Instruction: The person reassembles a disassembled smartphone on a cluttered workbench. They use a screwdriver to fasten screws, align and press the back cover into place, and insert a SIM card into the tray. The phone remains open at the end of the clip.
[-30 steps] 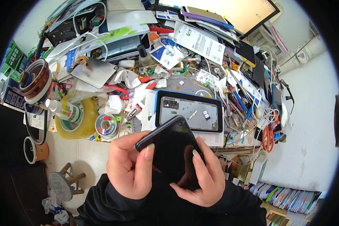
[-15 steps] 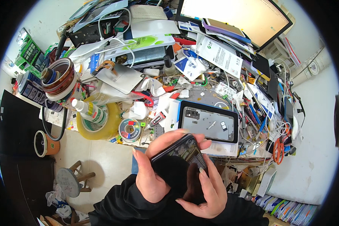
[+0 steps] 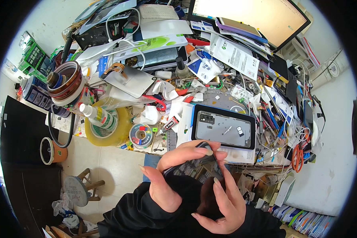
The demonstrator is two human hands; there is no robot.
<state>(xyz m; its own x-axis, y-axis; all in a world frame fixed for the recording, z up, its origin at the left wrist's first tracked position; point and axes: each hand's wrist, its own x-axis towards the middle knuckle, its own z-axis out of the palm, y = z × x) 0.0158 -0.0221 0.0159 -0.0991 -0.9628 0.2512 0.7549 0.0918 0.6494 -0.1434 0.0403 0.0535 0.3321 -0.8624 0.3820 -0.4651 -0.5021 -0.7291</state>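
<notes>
A smartphone [image 3: 192,172] with a dark, glossy screen is held tilted in front of my body, between both hands. My left hand [image 3: 162,194] grips its left side and far edge, with fingertips curled over the top end and the thumb raised off the glass. Along the right edge, my right hand [image 3: 228,210] closes its fingers and thumb around the phone. Just beyond my hands lies a black-rimmed phone shell [image 3: 212,129], on top of a white and blue box [image 3: 184,127]. A small metal pin [image 3: 228,130] and a SIM tray [image 3: 239,131] rest on the shell.
On the cluttered bench are a glue tube [image 3: 171,123], a solder spool [image 3: 141,135], a white spray bottle [image 3: 99,115] inside a yellow tape roll [image 3: 92,135], and several tools at the right. A monitor [image 3: 261,18] stands behind. A stool [image 3: 77,190] is on the floor at left.
The hands and phone have shifted slightly right, along with the whole bench in view. My left index finger now bends over the phone's top end; the grip is otherwise alike.
</notes>
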